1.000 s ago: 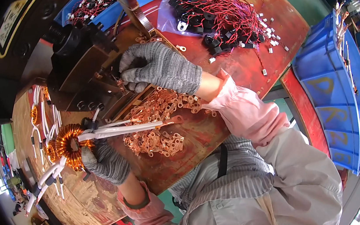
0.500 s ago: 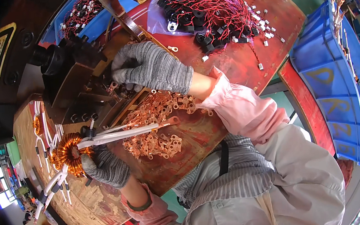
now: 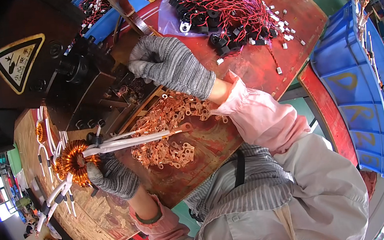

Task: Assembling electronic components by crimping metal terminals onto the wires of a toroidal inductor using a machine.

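Note:
My left hand (image 3: 116, 178), in a grey knit glove, grips a copper-wound ring coil (image 3: 78, 163) at the left. White-sleeved leads (image 3: 133, 141) run from the coil to the right, one ending in a copper lug (image 3: 185, 127) above a heap of loose copper lugs (image 3: 172, 152). More white leads hang from the coil at the lower left. My right hand (image 3: 172, 68), also gloved, is closed beside the dark metal press (image 3: 74, 92). Its fingertips are near the press's work area, where copper-coloured bits lie. Whatever its fingers may hold is hidden.
A warning sign (image 3: 20, 63) marks the press. Black parts with red wires and white plugs (image 3: 232, 15) are heaped at the far side of the red worktable (image 3: 292, 4). A blue bin (image 3: 352, 89) stands at the right, another blue tray (image 3: 135, 6) behind the press.
My right hand has drawn back slightly to the right, away from the press's work area. The press's sign-bearing part has shifted rightward in view. My left hand and the coil have barely moved.

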### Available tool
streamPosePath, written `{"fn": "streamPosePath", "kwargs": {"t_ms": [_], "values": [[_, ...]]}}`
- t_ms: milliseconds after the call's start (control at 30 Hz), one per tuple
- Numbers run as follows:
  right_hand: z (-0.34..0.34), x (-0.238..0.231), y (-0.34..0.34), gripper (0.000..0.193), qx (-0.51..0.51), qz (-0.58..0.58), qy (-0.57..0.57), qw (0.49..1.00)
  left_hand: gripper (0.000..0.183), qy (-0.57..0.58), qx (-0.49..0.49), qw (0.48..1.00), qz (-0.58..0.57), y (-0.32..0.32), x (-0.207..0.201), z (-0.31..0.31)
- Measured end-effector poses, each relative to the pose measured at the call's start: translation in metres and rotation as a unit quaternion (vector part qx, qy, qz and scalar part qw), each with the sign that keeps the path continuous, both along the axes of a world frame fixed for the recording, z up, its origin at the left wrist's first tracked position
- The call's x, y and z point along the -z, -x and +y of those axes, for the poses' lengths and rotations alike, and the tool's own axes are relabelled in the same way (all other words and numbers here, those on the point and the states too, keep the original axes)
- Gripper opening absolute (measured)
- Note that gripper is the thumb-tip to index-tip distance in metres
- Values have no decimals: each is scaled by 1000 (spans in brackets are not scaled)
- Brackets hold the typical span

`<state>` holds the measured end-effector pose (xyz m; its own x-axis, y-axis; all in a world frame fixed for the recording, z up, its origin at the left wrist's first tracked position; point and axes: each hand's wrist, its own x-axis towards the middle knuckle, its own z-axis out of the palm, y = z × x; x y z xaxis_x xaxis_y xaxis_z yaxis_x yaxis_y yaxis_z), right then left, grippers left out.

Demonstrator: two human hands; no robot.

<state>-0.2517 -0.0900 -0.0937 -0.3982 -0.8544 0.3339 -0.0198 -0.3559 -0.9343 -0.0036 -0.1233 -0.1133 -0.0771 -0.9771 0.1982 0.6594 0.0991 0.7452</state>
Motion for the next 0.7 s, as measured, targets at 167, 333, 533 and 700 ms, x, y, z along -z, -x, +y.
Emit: {"fn": "streamPosePath", "kwargs": {"t_ms": [167,333,533,700], "values": [[1,0,1,15,7,-2,-7,1000,47,-18,-33,999,8,-1,0,1],[14,-21,1,13,83,-93,69,990,49,0,57,991,119,-8,1,-6],[77,-36,-3,15,155,100,80,980,75,61,60,990,109,-7,-12,-12],[89,-21,-50,24,-39,269,1,962,87,121,132,975,129,-18,0,-10]]}}
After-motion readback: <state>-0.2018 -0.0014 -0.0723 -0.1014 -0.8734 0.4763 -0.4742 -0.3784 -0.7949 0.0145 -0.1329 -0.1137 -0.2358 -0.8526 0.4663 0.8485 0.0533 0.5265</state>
